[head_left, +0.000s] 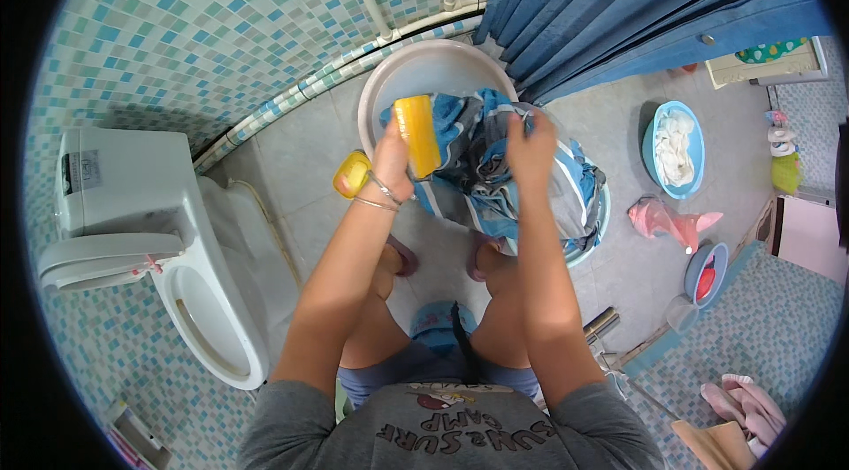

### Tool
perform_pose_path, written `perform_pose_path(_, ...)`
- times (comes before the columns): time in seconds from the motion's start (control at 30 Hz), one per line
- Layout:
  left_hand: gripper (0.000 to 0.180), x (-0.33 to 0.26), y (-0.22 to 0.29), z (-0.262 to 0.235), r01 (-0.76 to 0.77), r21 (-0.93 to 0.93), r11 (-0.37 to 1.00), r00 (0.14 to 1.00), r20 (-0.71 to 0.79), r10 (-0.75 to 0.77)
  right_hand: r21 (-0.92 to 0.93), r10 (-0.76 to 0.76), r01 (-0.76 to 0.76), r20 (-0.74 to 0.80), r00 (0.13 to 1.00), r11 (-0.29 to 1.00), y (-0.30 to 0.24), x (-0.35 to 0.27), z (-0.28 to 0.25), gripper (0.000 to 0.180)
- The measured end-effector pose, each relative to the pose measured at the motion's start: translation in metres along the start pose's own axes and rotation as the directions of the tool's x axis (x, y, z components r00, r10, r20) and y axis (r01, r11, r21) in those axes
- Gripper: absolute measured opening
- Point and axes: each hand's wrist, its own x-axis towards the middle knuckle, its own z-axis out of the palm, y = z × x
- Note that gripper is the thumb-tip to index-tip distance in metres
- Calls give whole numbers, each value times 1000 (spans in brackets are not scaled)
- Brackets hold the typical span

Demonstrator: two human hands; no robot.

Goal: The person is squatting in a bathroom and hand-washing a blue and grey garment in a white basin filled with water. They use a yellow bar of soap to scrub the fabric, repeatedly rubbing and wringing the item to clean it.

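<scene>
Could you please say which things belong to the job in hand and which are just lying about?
Likely in use:
yellow bar, left hand
striped cloth, right hand
large pale basin

Seemingly lying about:
blue basin, white cloth inside
crumpled pink item

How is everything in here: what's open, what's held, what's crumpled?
Yellow bar: held in the left fingers.
Striped cloth: bunched, gripped by the right fingers.
Toilet lid: raised.
Pale basin: partly covered by the striped cloth.
Light-blue basin: holding white cloth.
Pink bag: crumpled.
Blue curtain: hanging in folds.
</scene>
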Motion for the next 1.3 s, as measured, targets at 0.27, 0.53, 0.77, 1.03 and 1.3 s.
perform_pose_path(0.27,60,0,-44,28,-34,-113,993,953,295,66,577,191,-591,605,773,564,-67,-44,18,44)
perform_pose_path(0.53,39,14,-27,5,75,217,973,888,429,-164,465,246,-830,804,542,309,-37,-6,-14,31)
perform_pose_path(0.77,37,101,-51,-76,-535,819,209,800,410,439,556,169,-826,808,564,95,-40,6,-35,35)
perform_pose_path(1.03,67,107,-99,-77,252,506,825,962,-221,-159,548,21,-833,836,548,-78,-32,8,-59,34)
perform_pose_path(1.3,62,126,-145,-95,546,263,795,837,-194,-511,577,1,-793,809,588,-193,-3,9,-50,37)
